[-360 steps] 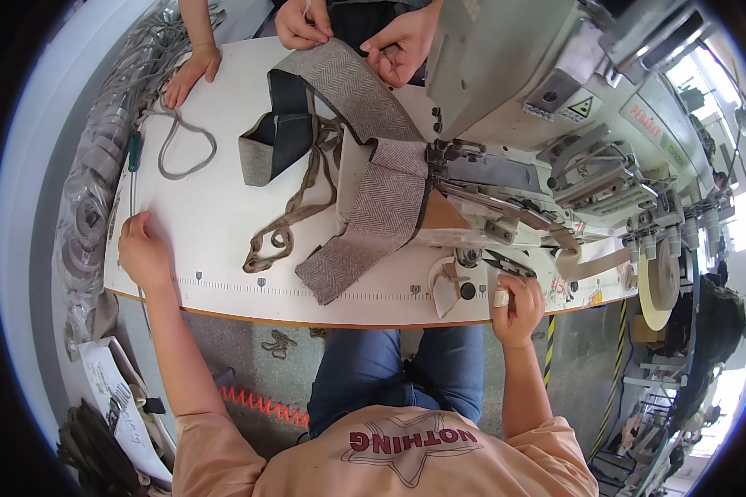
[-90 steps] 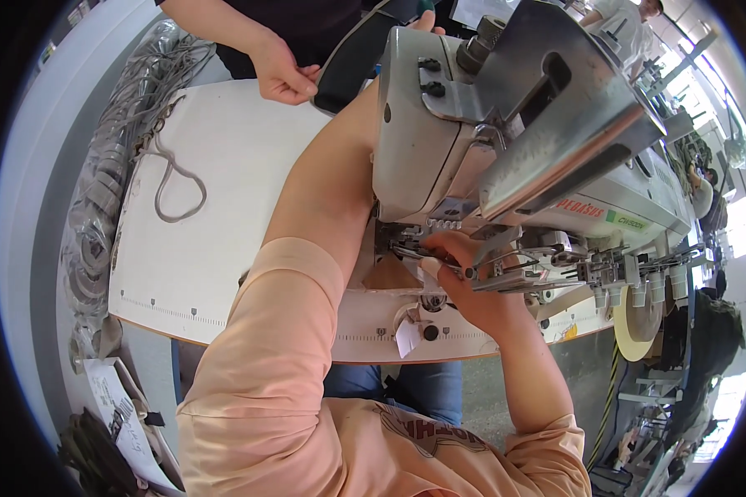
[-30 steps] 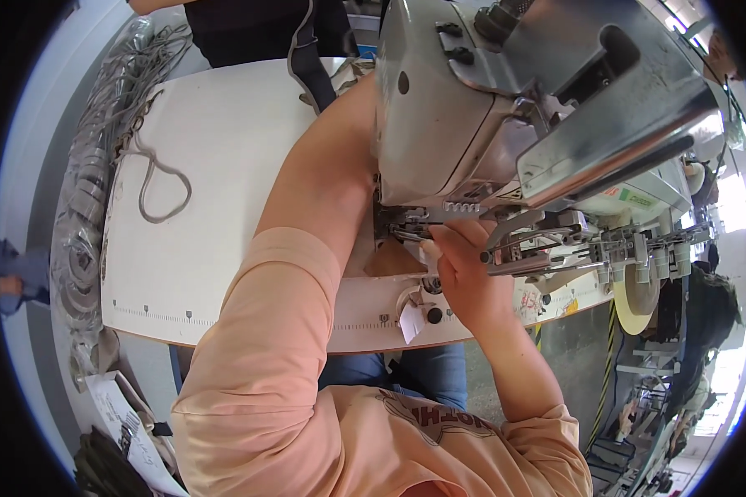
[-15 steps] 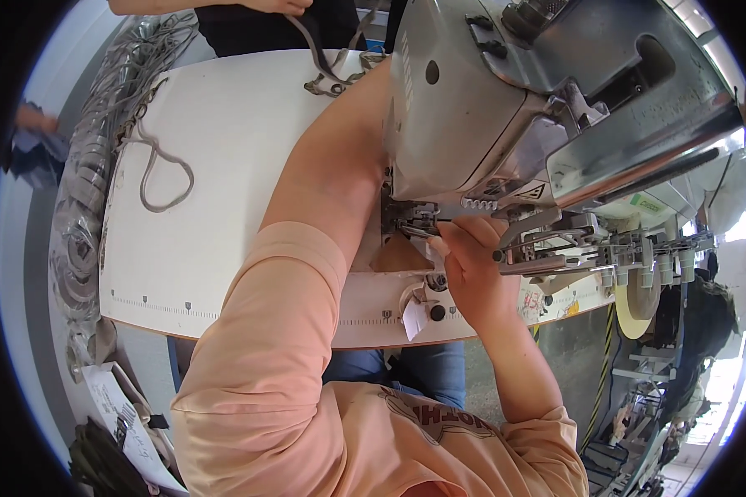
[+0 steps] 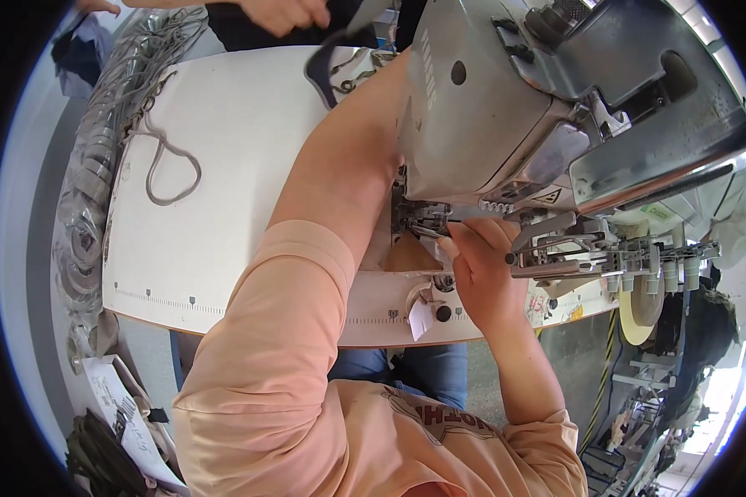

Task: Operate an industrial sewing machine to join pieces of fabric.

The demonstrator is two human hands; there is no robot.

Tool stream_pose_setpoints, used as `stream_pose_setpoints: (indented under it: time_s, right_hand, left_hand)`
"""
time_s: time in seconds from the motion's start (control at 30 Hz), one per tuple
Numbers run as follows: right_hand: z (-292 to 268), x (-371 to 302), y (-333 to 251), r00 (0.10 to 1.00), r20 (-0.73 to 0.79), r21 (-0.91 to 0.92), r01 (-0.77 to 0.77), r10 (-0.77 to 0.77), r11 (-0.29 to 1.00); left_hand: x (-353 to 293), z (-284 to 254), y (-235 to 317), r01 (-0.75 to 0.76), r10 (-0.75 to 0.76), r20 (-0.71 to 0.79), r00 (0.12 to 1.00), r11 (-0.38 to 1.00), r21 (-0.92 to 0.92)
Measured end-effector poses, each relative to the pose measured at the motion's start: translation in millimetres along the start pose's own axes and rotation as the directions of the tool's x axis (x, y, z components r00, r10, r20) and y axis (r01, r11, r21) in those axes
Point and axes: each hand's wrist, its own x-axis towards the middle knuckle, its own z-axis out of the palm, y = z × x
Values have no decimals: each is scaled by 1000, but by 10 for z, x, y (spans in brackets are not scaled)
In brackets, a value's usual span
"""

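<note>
Metal guide [image 5: 428, 230], prob. stiff & slick, best taken by its end, is appar. touched at 10 o'clock of R hand [image 5: 485, 258] by narrow-set fingers, grip unclear; L hand hidden, state can't be told

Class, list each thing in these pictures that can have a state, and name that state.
Sewing machine: upright; whether running, cannot tell.
Right grip: curled at the machine; hold unclear.
Left grip: hidden by the machine.
Grey cord: looped, lying on the white table.
Coils: wrapped in clear plastic.
Dark strap: curved, blurred.
</note>
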Motion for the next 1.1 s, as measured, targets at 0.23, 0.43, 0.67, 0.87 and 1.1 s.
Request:
stream_pose_setpoints:
  time_s: [0.23,0.43,0.67,0.87,1.1]
  right_hand:
    - [-13,22,-14,1000,12,5,2,-2,1000]
    - [0,0,-1,1000,-7,-8,7,-7,1000]
    - [4,-17,-1,1000,-2,10,8,-8,1000]
    - [13,-37,-7,1000,7,10,-7,7,1000]
    - [24,-51,-30,1000,10,-8,-11,11,1000]
  left_hand:
    - [15,-50,-13,-6,6,10,1000,1000,2]
    - [25,-78,-36,-8,8,23,1000,1000,3]
    - [25,-107,-70,-8,8,37,999,1000,2]
    - [26,-139,-77,-13,13,49,999,1000,2]
    - [39,-185,-82,-22,21,59,998,1000,2]
